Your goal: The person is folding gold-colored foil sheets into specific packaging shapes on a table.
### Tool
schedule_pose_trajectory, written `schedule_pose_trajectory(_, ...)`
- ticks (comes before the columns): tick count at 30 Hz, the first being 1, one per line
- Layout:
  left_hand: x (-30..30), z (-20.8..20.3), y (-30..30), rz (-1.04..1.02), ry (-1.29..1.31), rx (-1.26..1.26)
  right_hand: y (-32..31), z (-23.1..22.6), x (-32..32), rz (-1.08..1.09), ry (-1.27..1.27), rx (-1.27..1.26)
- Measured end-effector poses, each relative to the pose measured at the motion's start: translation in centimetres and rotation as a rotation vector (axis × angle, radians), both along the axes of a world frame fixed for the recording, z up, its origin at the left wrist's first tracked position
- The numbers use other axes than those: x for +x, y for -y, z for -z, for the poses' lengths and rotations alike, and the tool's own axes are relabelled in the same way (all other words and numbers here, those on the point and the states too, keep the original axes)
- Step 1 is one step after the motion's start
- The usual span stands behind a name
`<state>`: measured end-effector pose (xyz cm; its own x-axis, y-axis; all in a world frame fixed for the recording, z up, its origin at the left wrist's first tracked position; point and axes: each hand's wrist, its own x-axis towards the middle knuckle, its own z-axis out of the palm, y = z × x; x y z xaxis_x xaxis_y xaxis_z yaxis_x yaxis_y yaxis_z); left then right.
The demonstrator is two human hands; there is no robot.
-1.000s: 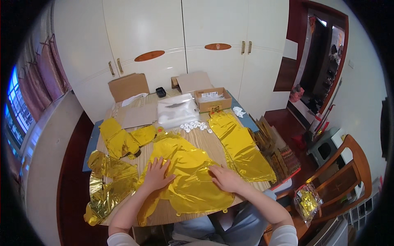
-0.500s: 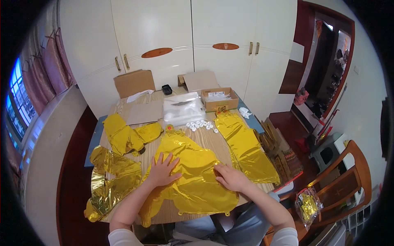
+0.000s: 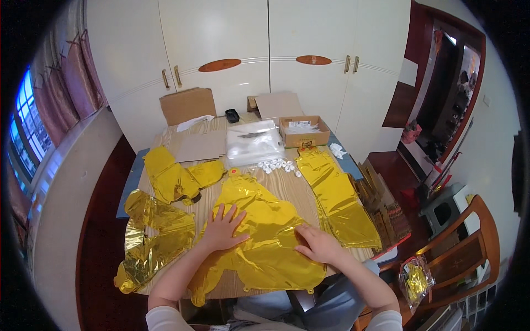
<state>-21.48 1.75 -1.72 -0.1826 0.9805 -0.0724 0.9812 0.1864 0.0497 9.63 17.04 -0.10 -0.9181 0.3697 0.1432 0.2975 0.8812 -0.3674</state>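
A flat gold foil balloon [image 3: 265, 248] is spread out in front of me, its lower edge reaching the table's near edge. My left hand [image 3: 222, 230] lies on its left part, palm down with the fingers spread. On its right part rests my right hand [image 3: 321, 243], fingers stretched out over the foil and thumb apart. Neither hand grips anything. To the left lie a crumpled, shinier gold foil balloon [image 3: 160, 240] and, farther back, another folded gold foil balloon [image 3: 174, 179]. More flat gold foil balloons [image 3: 342, 204] lie to the right.
Behind the balloons are small white rolls [image 3: 279, 165], a stack of clear plastic bags [image 3: 254, 142], a cardboard box [image 3: 305, 132], cardboard sheets [image 3: 187, 106] and a black tray [image 3: 232, 116]. A wooden chair [image 3: 464, 248] holding a bagged gold item [image 3: 415, 281] stands at the right.
The view has shifted slightly, so the table's contents appear a little farther right. Both hands stay in about the same places on the foil balloon.
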Motion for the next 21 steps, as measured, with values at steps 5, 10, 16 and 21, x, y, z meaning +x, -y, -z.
schedule_pose_trajectory(5,-0.69,-0.12,-0.35,0.036,-0.001,0.000,0.17,-0.10,0.14,-0.013,-0.016,0.009)
schedule_pose_trajectory(10,-0.87,0.07,-0.38,0.039,-0.011,0.027,0.21,0.11,0.10,-0.020,-0.024,0.034)
schedule_pose_trajectory(16,-0.51,0.32,0.00,0.060,-0.034,0.091,0.44,0.44,-0.09,-0.047,-0.039,0.088)
schedule_pose_trajectory(21,-0.42,0.07,0.11,0.059,-0.022,0.067,0.48,-0.12,-0.29,-0.070,-0.004,0.116)
